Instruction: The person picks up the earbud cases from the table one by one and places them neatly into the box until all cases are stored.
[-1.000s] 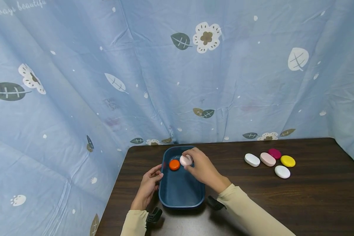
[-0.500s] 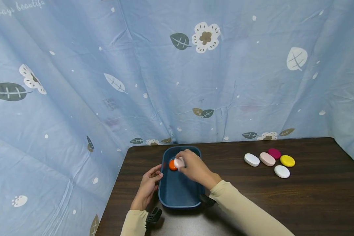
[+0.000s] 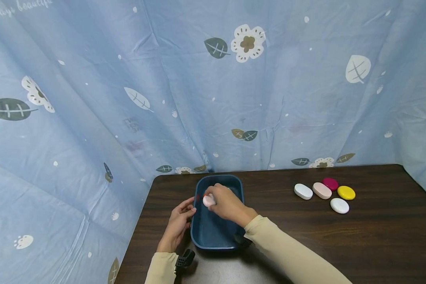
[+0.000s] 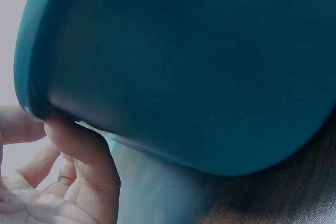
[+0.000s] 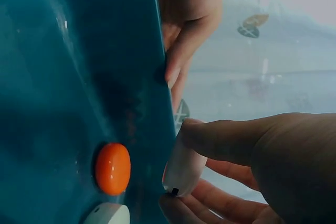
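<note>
My right hand [image 3: 228, 205] pinches a smooth pale pink, rounded piece [image 3: 208, 200] over the left side of a blue rectangular tray [image 3: 217, 239]. In the right wrist view this piece [image 5: 185, 167] shows a small dark notch at its lower end, held between thumb and fingertips beside the tray wall. A glossy orange oval piece [image 5: 113, 169] lies on the tray floor, with a whitish piece [image 5: 108, 214] partly in view below it. From above, my right hand hides most of both. My left hand [image 3: 178, 224] touches the tray's left outer wall just under the rim, fingers loosely bent.
On the right of the dark wooden table [image 3: 284, 236] lie several oval pieces: white [image 3: 303, 191], pale pink [image 3: 322, 191], magenta [image 3: 330, 184], yellow [image 3: 346, 193] and another white [image 3: 339, 206]. A blue patterned curtain [image 3: 184, 98] hangs behind and at the sides.
My right hand has carried the pale pink piece leftward across the tray, over the orange piece and close to the left wall. The left hand and tray have stayed in place.
</note>
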A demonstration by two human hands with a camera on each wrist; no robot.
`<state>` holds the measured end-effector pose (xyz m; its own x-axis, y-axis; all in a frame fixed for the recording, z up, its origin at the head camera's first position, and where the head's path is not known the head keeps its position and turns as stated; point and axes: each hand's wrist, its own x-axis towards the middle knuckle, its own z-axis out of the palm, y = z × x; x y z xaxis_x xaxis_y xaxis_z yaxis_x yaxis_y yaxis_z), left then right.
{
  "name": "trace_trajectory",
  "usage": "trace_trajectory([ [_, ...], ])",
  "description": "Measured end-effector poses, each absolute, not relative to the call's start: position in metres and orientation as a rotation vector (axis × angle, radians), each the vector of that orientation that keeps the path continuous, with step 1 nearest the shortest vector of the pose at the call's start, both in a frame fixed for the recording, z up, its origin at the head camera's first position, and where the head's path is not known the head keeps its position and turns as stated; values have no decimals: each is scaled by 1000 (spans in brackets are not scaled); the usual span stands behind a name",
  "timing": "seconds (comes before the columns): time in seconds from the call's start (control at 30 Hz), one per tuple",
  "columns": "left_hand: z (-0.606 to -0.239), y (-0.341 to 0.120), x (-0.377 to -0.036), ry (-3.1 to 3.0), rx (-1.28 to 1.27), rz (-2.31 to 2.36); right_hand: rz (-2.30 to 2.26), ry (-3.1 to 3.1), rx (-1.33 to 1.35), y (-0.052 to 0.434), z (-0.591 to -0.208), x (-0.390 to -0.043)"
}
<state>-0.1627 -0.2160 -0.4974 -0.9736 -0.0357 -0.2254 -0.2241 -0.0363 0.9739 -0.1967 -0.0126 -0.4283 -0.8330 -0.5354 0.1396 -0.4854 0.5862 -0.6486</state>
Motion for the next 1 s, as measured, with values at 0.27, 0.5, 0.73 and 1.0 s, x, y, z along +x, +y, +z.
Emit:
trace_trajectory([
  [0.27,-497,-216,-163,2106,-314,2132,-1040,2745,-900,-20,-426,-199],
  [0.5,-496,-215,-162,2102,-307,2141,-1028,2704,-855,-24,-429,-201],
  [0.73,-496,-214,-162,2090,-325,2145,-1003,2694,-844,-25,-431,-201],
  [1.0,-495,-214,-161,2087,-324,2140,-982,2670,-864,-24,-434,-203],
])
